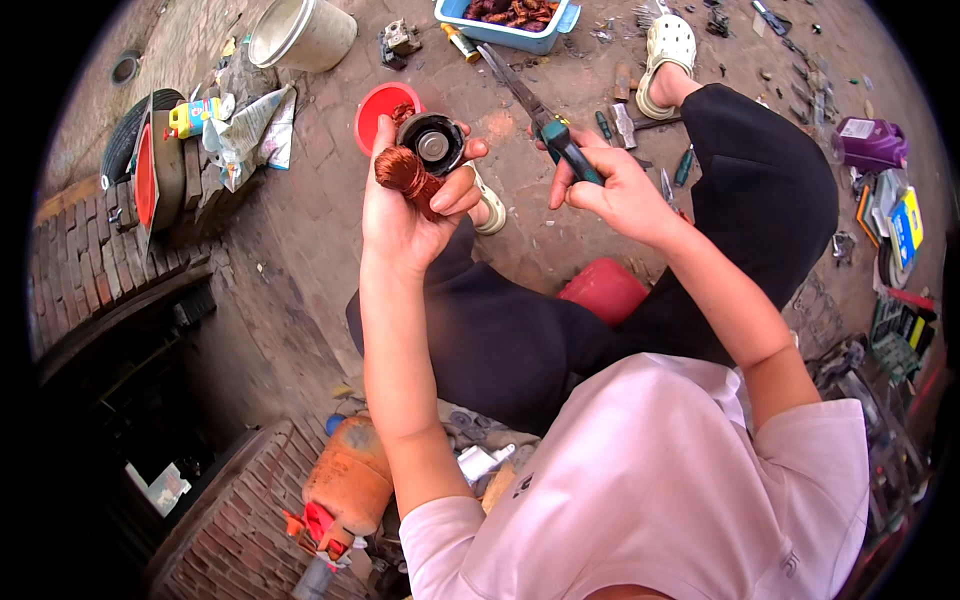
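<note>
My left hand (418, 205) grips a round dark motor part (433, 145) with a bundle of copper winding (398, 170) hanging over its near side. My right hand (610, 190) is closed around a long cutting tool (530, 98), with green-and-black handles and long dark metal jaws pointing up and left, held apart from the motor part. A red bowl (375, 110) sits on the ground just beyond my left hand, partly hidden by it. A blue plastic tub (535, 38) holding copper scraps stands farther forward.
Around my legs lie a hammer (623, 125), screwdrivers (683, 165) and metal bits. A white bucket (290, 42) and brick edge (85, 260) are left. A purple jug (868, 145) is right. An orange cylinder (350, 470) is near my left elbow. A red cushion (600, 290) lies between my legs.
</note>
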Tool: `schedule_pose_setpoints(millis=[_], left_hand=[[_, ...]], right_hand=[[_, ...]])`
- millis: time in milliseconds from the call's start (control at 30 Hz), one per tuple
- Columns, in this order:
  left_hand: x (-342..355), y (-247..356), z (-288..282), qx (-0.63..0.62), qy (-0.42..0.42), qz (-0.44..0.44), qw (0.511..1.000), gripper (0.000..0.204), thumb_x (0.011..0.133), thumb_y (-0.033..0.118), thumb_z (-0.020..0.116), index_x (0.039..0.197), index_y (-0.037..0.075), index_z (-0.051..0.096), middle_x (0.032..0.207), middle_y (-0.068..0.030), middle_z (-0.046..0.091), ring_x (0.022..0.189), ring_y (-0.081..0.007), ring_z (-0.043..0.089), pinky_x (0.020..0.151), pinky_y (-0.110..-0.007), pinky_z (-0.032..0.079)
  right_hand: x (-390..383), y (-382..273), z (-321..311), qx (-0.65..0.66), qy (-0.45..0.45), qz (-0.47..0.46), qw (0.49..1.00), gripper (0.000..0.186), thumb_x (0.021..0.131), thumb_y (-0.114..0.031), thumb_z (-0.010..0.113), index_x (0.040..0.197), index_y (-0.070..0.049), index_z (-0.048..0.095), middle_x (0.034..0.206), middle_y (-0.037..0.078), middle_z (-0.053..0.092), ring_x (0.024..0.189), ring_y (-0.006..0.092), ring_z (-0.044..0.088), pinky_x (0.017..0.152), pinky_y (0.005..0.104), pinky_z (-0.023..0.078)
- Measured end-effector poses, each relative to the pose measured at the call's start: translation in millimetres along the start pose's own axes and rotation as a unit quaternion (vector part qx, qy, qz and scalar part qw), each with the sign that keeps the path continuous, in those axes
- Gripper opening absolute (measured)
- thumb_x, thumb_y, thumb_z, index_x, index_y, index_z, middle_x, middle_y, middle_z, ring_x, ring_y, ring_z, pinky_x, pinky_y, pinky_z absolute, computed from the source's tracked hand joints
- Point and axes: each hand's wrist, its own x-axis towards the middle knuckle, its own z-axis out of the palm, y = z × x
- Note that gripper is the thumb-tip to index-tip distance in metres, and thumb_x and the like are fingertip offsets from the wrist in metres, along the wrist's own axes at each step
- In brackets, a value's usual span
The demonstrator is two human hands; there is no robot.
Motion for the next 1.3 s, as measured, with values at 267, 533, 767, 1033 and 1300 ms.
schedule_pose_setpoints(millis=[267, 533, 767, 1033, 1300], left_hand=[[-2.9, 1.4, 1.7, -0.062, 0.004, 0.001, 0.998, 0.060, 0.100, 0.043, 0.039, 0.124, -0.012, 0.047, 0.110, -0.0252, 0.056, 0.051, -0.0121, 0.039, 0.045, -0.024, 0.032], [3.3, 2.2, 6.6, -0.031, 0.018, 0.013, 0.999, 0.048, 0.101, 0.036, 0.041, 0.118, -0.008, 0.042, 0.102, -0.0181, 0.049, 0.045, -0.0084, 0.035, 0.036, -0.020, 0.029], [-0.5, 4.7, 9.3, -0.014, 0.007, -0.023, 1.000, 0.045, 0.101, 0.039, 0.040, 0.113, -0.004, 0.046, 0.078, -0.0072, 0.042, 0.041, -0.0072, 0.032, 0.037, -0.021, 0.026], [-5.8, 4.4, -1.5, -0.008, -0.015, -0.042, 0.999, 0.046, 0.101, 0.041, 0.041, 0.113, -0.003, 0.046, 0.075, -0.0065, 0.041, 0.041, -0.0072, 0.033, 0.037, -0.020, 0.027], [-8.7, 4.8, -2.6, 0.063, 0.007, -0.022, 0.998, 0.051, 0.101, 0.045, 0.039, 0.117, -0.003, 0.047, 0.075, -0.0071, 0.042, 0.040, -0.0087, 0.033, 0.037, -0.021, 0.028]], right_hand=[[1.1, -45.6, -25.1, -0.029, -0.161, 0.040, 0.986, 0.015, 0.074, -0.005, 0.054, 0.078, 0.000, 0.067, 0.099, 0.014, 0.064, 0.111, 0.0215, 0.058, 0.087, 0.0329, 0.046], [-3.3, -40.9, -12.0, 0.014, -0.119, 0.046, 0.992, 0.019, 0.079, -0.020, 0.063, 0.079, -0.004, 0.073, 0.071, 0.002, 0.066, 0.069, 0.0115, 0.060, 0.065, 0.0274, 0.045], [-7.9, -44.4, -16.9, 0.035, -0.121, 0.066, 0.990, 0.019, 0.077, -0.021, 0.063, 0.079, -0.004, 0.074, 0.068, 0.002, 0.063, 0.065, 0.0110, 0.057, 0.061, 0.0277, 0.042], [-10.6, -52.4, -26.9, -0.010, -0.162, 0.082, 0.983, 0.021, 0.077, -0.021, 0.060, 0.077, -0.004, 0.073, 0.068, 0.003, 0.065, 0.064, 0.0135, 0.058, 0.060, 0.0293, 0.043], [-7.8, -57.2, -35.5, -0.022, -0.183, 0.060, 0.981, 0.022, 0.077, -0.021, 0.060, 0.079, -0.003, 0.074, 0.074, 0.005, 0.070, 0.065, 0.0139, 0.060, 0.060, 0.0296, 0.044]])
